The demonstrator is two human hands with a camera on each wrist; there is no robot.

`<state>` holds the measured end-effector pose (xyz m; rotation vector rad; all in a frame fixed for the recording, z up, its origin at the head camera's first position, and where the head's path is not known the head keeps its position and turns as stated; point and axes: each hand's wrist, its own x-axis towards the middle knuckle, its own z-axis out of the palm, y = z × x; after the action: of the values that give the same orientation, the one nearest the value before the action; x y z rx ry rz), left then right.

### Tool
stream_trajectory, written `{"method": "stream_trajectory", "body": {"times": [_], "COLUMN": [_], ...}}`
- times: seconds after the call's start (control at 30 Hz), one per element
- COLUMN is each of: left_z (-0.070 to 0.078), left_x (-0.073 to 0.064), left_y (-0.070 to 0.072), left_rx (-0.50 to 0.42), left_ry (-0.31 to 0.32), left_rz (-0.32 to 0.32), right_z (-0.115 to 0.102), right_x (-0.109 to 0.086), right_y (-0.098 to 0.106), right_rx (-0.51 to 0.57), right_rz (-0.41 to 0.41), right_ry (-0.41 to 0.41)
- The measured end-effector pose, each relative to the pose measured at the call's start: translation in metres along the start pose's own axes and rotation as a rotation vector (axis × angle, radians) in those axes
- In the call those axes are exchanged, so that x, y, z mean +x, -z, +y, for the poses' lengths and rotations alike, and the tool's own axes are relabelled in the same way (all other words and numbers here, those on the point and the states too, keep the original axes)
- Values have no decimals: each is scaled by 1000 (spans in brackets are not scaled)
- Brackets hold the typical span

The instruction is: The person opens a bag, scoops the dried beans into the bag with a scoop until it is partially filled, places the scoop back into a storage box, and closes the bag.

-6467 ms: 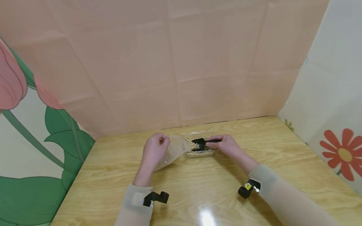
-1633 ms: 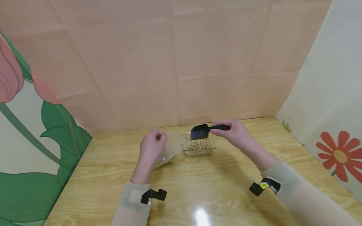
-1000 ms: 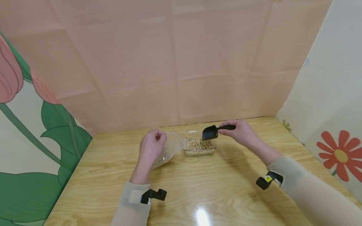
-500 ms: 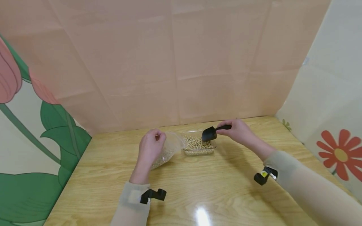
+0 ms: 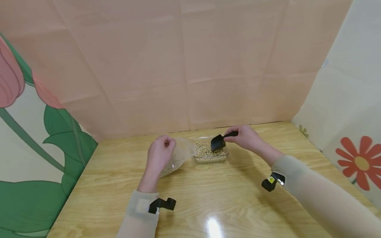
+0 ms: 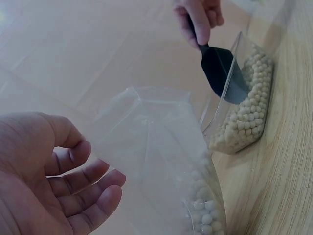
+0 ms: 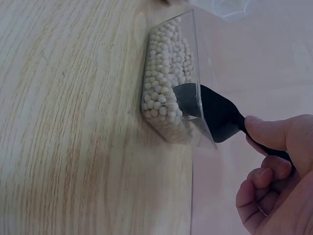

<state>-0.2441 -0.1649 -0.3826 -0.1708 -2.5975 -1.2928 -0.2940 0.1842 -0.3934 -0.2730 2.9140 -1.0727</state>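
Note:
With thumb and forefinger my left hand (image 5: 160, 152) pinches the edge of a clear plastic bag (image 6: 156, 127), which holds pale round beads low down. To the right of the bag stands a clear plastic box (image 5: 210, 160) with many small cream balls (image 7: 166, 63) in it. My right hand (image 5: 245, 137) grips the handle of a black scoop (image 5: 218, 143) above the box's right half. In the right wrist view the scoop's blade dips past the box rim and its tip meets the balls.
The wooden table (image 5: 190, 198) carries the bag and box near its back edge. Behind it hangs a pinkish cover (image 5: 184, 66). Walls with a painted tulip (image 5: 10, 76) and a red flower (image 5: 361, 162) stand at the sides.
Earlier the scoop lay in the balls, then was lifted above the box and shifted right. It has now come down and slightly left into the balls. My left hand stays on the bag.

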Motion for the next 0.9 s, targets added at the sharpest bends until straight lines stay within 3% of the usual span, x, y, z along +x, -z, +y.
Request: {"method": "stream_trajectory", "body": {"times": [0.33,0.6,0.9], "left_z": [0,1,1], "left_x": [-1,-4,-5], "left_y": [1,3,4], "left_rx": [2,5,15], "left_ry": [-3,-2,-14], "left_rz": [1,-2,15], "right_z": [8,15,19], "right_x": [3,-3,-4], "right_y": [-10,-26,-50], "right_rx": [83,299,391], "right_rz": [-13,-45,-10], "right_ry": [-35,-156,-188]}}
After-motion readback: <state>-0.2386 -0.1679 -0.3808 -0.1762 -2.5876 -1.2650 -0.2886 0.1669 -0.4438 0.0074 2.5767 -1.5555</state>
